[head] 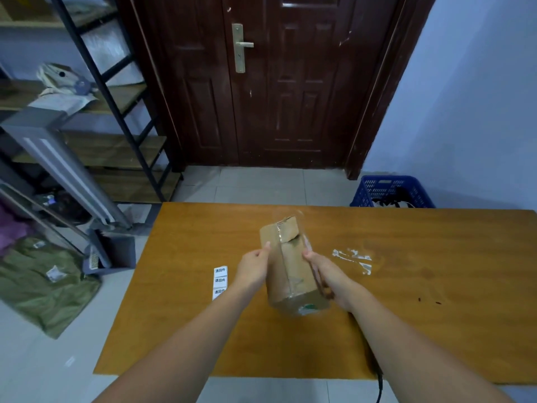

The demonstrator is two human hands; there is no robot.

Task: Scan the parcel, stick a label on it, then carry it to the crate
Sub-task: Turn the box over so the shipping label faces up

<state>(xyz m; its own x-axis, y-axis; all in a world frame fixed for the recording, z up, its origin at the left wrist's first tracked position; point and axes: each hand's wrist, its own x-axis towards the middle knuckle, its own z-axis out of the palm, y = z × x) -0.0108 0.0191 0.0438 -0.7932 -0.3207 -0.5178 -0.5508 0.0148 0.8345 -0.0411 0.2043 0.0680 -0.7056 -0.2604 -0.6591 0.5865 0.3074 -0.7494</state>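
**Parcel held between both hands, label not yet on**

Head view: at frame centre the parcel (pixel 290 266) sits between the left hand (pixel 254 269) and right hand (pixel 325 274), each closed on a side. Likely turning it for scanning. Next: peel from the label strip (pixel 220 282), lower left; crate (pixel 392 191) waits upper right.

We've got one view only — a wide-angle head cam, looking forward and down over the orange-brown wooden table (pixel 436 286). Both forearms enter from the bottom edge, close to the lens; the dark brown panelled door (pixel 261 97) sits dead ahead, well back.
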